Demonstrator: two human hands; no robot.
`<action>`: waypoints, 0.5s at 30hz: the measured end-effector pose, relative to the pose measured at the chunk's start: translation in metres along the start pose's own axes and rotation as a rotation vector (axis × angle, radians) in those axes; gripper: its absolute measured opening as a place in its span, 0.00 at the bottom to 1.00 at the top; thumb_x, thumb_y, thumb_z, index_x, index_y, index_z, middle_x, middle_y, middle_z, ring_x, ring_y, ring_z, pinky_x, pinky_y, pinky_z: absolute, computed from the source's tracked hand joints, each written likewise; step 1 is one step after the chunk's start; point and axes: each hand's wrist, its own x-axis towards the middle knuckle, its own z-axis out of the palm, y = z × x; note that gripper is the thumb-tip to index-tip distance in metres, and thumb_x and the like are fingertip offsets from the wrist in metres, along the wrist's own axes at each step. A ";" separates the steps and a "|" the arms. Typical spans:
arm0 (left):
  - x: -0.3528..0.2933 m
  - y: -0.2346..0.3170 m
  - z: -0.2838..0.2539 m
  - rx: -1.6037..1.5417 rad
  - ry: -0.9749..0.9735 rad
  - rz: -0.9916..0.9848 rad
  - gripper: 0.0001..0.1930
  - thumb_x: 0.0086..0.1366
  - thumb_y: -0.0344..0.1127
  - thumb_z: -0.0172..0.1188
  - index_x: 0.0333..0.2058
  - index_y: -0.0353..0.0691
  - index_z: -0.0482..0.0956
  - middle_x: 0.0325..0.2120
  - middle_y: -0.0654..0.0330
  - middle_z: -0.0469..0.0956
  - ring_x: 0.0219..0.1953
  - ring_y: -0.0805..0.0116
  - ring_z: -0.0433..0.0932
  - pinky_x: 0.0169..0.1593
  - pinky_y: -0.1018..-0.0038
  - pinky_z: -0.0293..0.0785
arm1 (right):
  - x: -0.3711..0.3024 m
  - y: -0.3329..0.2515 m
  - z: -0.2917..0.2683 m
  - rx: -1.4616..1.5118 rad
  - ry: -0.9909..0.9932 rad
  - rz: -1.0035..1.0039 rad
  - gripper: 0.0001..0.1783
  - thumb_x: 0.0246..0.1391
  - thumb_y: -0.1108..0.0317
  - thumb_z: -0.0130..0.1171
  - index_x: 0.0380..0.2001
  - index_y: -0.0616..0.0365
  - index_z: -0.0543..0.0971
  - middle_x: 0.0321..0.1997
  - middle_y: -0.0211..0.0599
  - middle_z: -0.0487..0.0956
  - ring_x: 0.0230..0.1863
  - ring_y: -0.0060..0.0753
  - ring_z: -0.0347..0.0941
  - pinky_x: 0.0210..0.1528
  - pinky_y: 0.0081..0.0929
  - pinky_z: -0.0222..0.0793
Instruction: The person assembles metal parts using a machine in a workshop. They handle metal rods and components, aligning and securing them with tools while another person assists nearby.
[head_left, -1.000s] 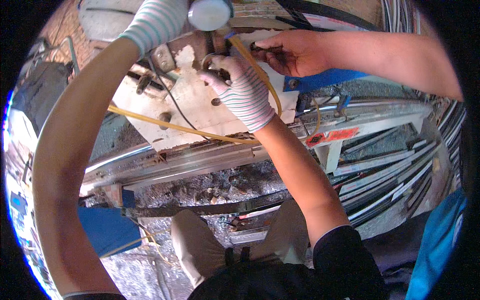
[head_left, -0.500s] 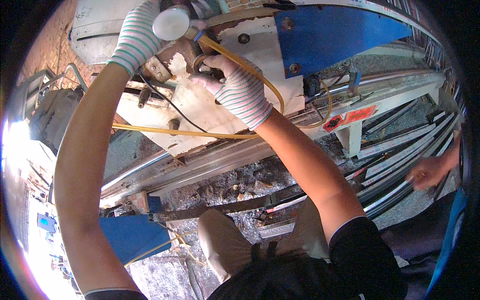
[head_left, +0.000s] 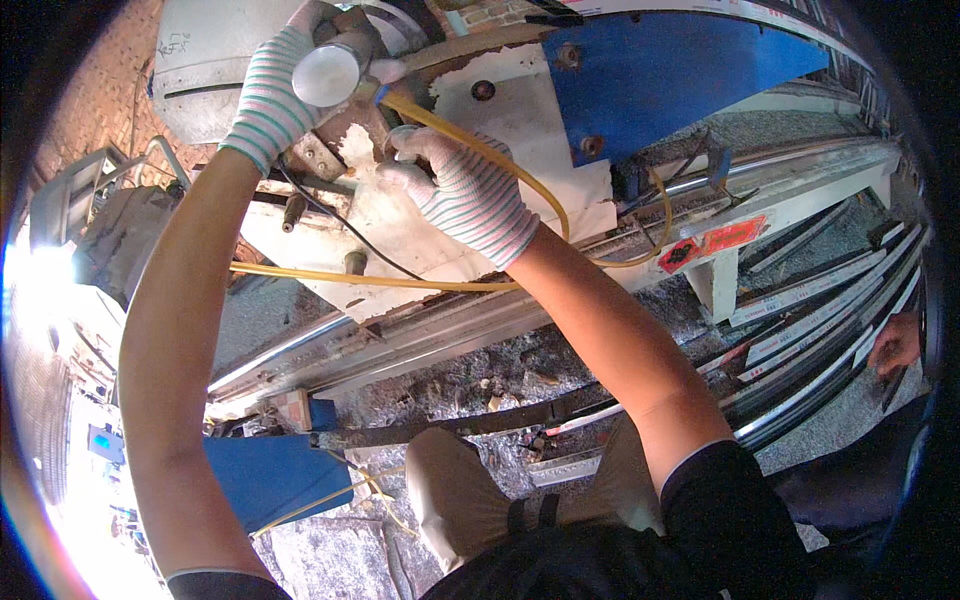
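Observation:
My left hand [head_left: 272, 100], in a striped knit glove, is wrapped round a tool with a round whitish end [head_left: 326, 76]. A yellow hose [head_left: 480, 147] joins this tool at a blue collar and loops down to the right. Most of the left fingers are hidden behind the tool. Just below it, my right hand [head_left: 470, 190], also in a striped glove, has its fingers curled and thumb bent in at a dark metal part of the machine. What those fingers hold, if anything, is hidden. Under both hands lies the machine's worn white plate [head_left: 510, 100].
Blue panels [head_left: 680, 75] flank the machine at the upper right and lower left. A pale rail [head_left: 780, 205] crosses beneath the plate. Long strips [head_left: 820, 325] lie on the floor at right, near another person's hand [head_left: 895, 345]. A thin black cable [head_left: 340, 225] crosses the plate.
My right hand has shifted slightly down and left, its fingers curling in closer. My left hand stays round the tool. The other person's hand has moved right, towards the edge.

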 end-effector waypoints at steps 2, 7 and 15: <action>-0.002 -0.008 -0.003 0.144 -0.018 -0.014 0.25 0.55 0.32 0.76 0.48 0.38 0.72 0.39 0.63 0.80 0.41 0.72 0.79 0.47 0.79 0.76 | 0.000 -0.002 0.002 -0.033 0.034 0.033 0.19 0.51 0.61 0.73 0.42 0.54 0.78 0.39 0.38 0.85 0.39 0.44 0.83 0.41 0.36 0.80; -0.004 -0.011 -0.006 0.336 -0.019 0.039 0.24 0.57 0.39 0.75 0.48 0.40 0.73 0.40 0.63 0.80 0.41 0.72 0.80 0.44 0.77 0.80 | 0.000 -0.009 0.006 -0.053 0.147 0.062 0.19 0.49 0.58 0.75 0.40 0.52 0.79 0.37 0.37 0.85 0.36 0.42 0.83 0.37 0.36 0.79; 0.002 0.001 -0.008 0.862 -0.116 0.351 0.22 0.58 0.52 0.73 0.31 0.39 0.77 0.31 0.60 0.76 0.36 0.63 0.74 0.42 0.67 0.72 | -0.024 -0.036 -0.020 0.093 -0.028 0.214 0.25 0.54 0.59 0.70 0.53 0.52 0.77 0.30 0.33 0.80 0.27 0.35 0.78 0.31 0.34 0.74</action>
